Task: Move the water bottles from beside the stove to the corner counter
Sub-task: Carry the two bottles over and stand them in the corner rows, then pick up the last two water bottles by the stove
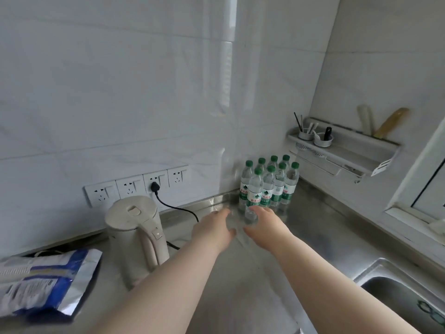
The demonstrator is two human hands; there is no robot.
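Note:
Several clear water bottles (269,186) with green caps and green-white labels stand upright in a tight cluster in the corner of the steel counter (313,227). My right hand (266,225) reaches to the foot of the front bottle (255,191). Its fingertips touch that bottle's lower part, and the fingers look loosely spread, not clamped. My left hand (214,229) lies just left of it, palm down with fingers stretched toward the bottles and holding nothing. The strip between the two hands is blurred.
A cream electric kettle (137,230) stands to the left, its black cord plugged into the wall sockets (134,186). A blue and silver bag (45,283) lies at the near left. A sink (404,292) sits at the near right, and a utensil shelf (342,148) hangs on the right wall.

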